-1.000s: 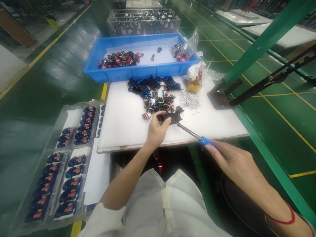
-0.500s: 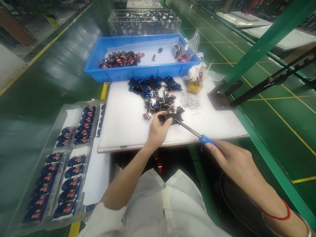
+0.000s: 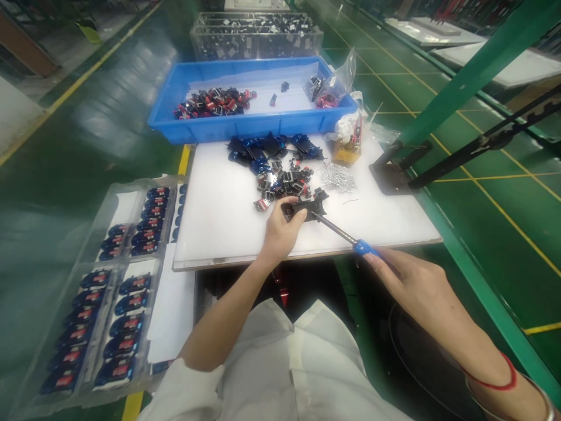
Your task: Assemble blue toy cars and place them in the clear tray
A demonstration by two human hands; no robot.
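Note:
Near the front of the white work board [image 3: 228, 234], my left hand [image 3: 283, 230] grips a black plastic part [image 3: 316, 206] between thumb and fingers. My right hand [image 3: 407, 275] is closed round the blue handle of a soldering iron [image 3: 337, 231], whose metal shaft points left. Its tip meets the black part or lies right at it; the exact contact is too small to tell. Just behind the part lies a pile of small metal and red pieces [image 3: 289, 180]. Blue and black shells [image 3: 258, 151] lie further back, and thin silvery wires or pins [image 3: 337, 177] are to the right.
A blue bin [image 3: 245, 126] with red and black pieces stands behind the board. At its right are a yellow box [image 3: 346, 154] and a plastic bag [image 3: 345, 73]. Clear trays [image 3: 111, 268] of blue pieces lie at the left. A green post [image 3: 464, 70] rises at right.

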